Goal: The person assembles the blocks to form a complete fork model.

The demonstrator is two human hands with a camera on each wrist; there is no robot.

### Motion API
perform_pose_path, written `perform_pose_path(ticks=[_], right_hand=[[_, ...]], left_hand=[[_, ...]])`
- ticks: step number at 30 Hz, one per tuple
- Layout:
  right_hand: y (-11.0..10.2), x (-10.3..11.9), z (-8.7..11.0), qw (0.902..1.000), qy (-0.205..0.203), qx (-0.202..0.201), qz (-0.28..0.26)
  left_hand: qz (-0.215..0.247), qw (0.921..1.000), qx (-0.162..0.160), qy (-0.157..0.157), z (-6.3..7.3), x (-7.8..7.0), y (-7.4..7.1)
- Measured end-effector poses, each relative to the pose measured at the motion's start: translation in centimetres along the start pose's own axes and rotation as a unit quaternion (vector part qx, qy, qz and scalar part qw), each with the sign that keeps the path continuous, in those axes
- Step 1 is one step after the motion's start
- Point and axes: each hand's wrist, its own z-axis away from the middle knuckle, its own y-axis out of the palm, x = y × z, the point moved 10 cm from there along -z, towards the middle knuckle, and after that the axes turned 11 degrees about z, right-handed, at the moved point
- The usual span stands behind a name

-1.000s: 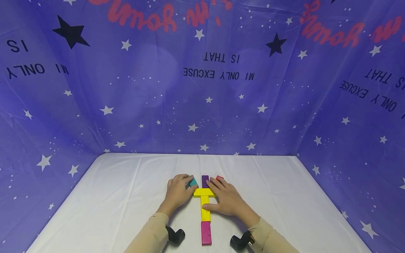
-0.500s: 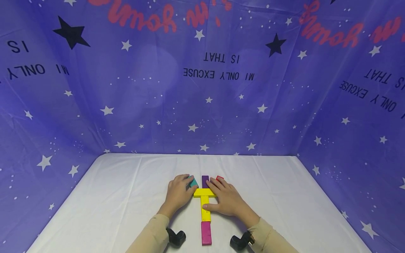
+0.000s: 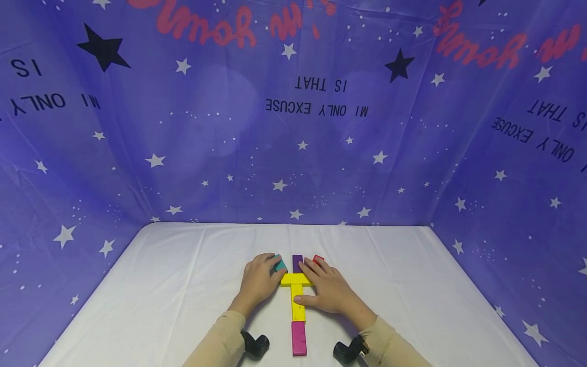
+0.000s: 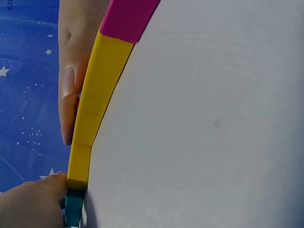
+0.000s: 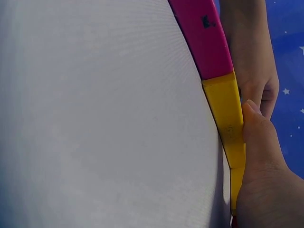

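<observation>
My left hand [image 3: 258, 280] pinches a teal block [image 3: 280, 263] between its thumb and fingers, left of a row of flat blocks. A yellow block [image 3: 290, 279] lies crosswise, with a purple block [image 3: 297, 262] beyond it. A second yellow block [image 3: 298, 311] runs lengthwise towards me, ending at a magenta block [image 3: 299, 339]. Over the row's right side rests my right hand [image 3: 331, 289], fingers spread. Its thumb touches the lengthwise yellow block, and its index fingertip is at the purple block. A red block [image 3: 318, 258] is mostly hidden under its fingers.
A white cloth [image 3: 183, 295] covers the table. Purple star-printed curtains [image 3: 257, 148] stand at the back and both sides. A black wrist mount [image 3: 255, 345] sits at the left sleeve, another black mount [image 3: 347, 349] at the right.
</observation>
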Motion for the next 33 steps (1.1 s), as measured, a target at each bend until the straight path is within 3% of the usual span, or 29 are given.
perform_pose_path(ticks=[18, 33], right_hand=[[0.04, 0.19, -0.12, 0.9999, -0.002, 0.011, 0.005], [-0.56, 0.11, 0.05, 0.9999, 0.005, -0.016, 0.002]], left_hand=[[-0.003, 0.9999, -0.007, 0.007, 0.12, 0.15, 0.0], [0.004, 0.9999, -0.004, 0.013, 0.69, 0.14, 0.1]])
